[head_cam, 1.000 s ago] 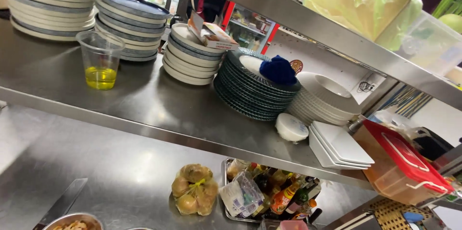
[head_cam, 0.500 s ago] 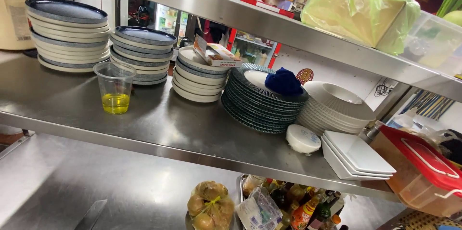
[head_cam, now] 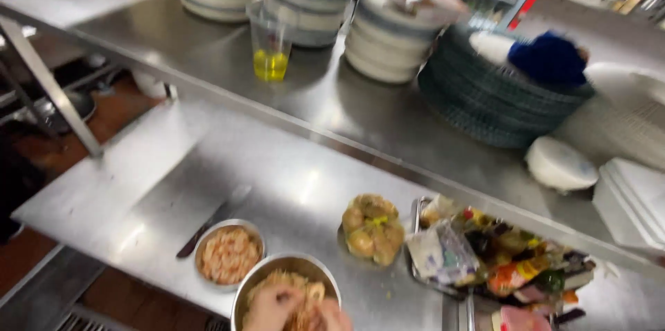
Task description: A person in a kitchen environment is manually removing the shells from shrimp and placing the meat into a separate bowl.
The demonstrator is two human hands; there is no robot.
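Observation:
At the bottom edge, my left hand (head_cam: 268, 307) and my right hand (head_cam: 330, 314) are both down in a large round metal bowl (head_cam: 291, 262) of pale, stringy food. The fingers are bent into the food, but blur and the frame edge hide the grip. Just left of it sits a smaller metal bowl (head_cam: 228, 255) of pinkish pieces. A knife (head_cam: 208, 224) lies beside that bowl on the steel counter (head_cam: 173, 165).
A clear bag of round brownish items (head_cam: 373, 228) and a tray of sauce packets (head_cam: 499, 265) lie to the right. On the shelf above stand a cup of yellow liquid (head_cam: 270, 47), stacks of plates (head_cam: 391, 33), dark plates (head_cam: 485, 102) with a blue cloth (head_cam: 547, 57), and a white bowl (head_cam: 560, 163).
The view has tipped down and left from the shelf to the counter. My hands and the two metal bowls have come into view at the bottom.

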